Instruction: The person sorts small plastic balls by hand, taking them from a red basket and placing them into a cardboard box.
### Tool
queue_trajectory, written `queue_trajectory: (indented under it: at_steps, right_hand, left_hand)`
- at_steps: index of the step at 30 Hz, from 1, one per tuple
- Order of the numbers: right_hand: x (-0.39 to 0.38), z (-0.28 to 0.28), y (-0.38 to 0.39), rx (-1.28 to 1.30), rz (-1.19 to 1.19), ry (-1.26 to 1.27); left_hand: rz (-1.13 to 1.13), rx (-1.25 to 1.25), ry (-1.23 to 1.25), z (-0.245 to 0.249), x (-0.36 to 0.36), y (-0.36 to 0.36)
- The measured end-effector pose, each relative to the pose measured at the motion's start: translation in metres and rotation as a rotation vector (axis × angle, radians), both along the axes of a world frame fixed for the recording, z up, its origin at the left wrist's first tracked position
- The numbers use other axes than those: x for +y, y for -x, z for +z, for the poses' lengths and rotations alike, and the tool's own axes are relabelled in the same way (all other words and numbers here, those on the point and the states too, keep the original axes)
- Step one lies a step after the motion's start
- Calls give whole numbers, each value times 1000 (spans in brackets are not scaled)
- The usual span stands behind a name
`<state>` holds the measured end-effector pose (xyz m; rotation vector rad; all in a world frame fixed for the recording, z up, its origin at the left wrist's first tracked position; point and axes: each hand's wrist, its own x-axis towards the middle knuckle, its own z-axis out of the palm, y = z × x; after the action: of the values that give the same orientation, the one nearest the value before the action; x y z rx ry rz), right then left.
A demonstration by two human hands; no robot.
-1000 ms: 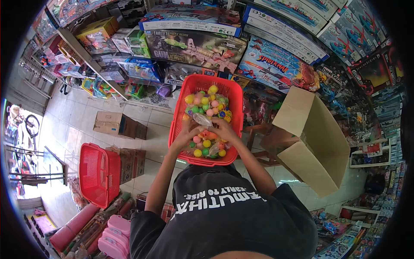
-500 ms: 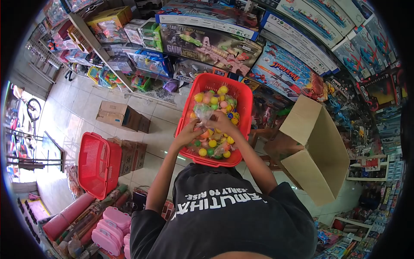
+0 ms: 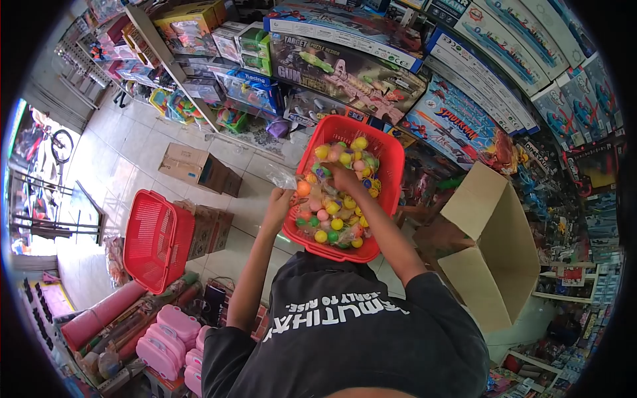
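Gripping a clear crinkled plastic bag (image 3: 284,178) in the closed left hand (image 3: 279,204), right at the left rim of the red lattice plastic basket (image 3: 393,174). Holding that bag above the fist, outside the basket wall and touching the fingers, with one orange ball just beside it on the basket side.

Reaching with the right hand (image 3: 343,178) into the middle of the basket, knuckles up and fingers curled down among the small coloured plastic balls (image 3: 335,222): yellow, green, pink and orange, many of them still in clear wrap. Cannot tell whether those fingers clasp anything, hidden as they are under the hand. Well apart from the left hand, with part of the heap between the two.

Behind the basket, a long dark toy gun box (image 3: 352,73) and a blue Spider-Man toy box (image 3: 458,129) on sloping shelves. To the right, a large open brown cardboard box (image 3: 494,259). Down on the pale tiled floor (image 3: 126,159), a second red plastic basket (image 3: 152,240) tipped on its side, a small brown carton (image 3: 196,169) and, nearer, pink plastic cases (image 3: 169,345).
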<state>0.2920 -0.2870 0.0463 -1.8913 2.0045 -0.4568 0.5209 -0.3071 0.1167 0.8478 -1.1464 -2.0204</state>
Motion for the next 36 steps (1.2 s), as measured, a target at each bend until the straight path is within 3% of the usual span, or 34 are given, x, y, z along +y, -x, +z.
queue_trajectory:
  at_steps: [4, 10, 17, 20, 26, 31, 34, 36]
  right_hand:
    - [-3, 2, -13, 88, -68, -97]
    - [1, 2, -7, 75, -58, 22]
    - [19, 33, 13, -276, -76, -62]
    - [36, 51, 23, -410, -118, 13]
    - [75, 63, 25, -508, -192, 118]
    - [91, 62, 19, -647, -175, 118]
    - [97, 59, 21, -794, -203, 179]
    - [102, 65, 22, -997, -234, 74]
  left_hand:
    - [-15, 0, -18, -7, 5, 5]
    - [-10, 1, -32, 0, 13, 5]
    - [-4, -32, -49, 3, 16, 7]
    - [66, -105, 71, -32, 11, 7]
    - [126, -74, 23, 4, 20, 23]
    - [90, -112, 47, -7, 24, 34]
    - [76, -66, 51, 2, 31, 45]
    - [46, -44, 56, 11, 37, 50]
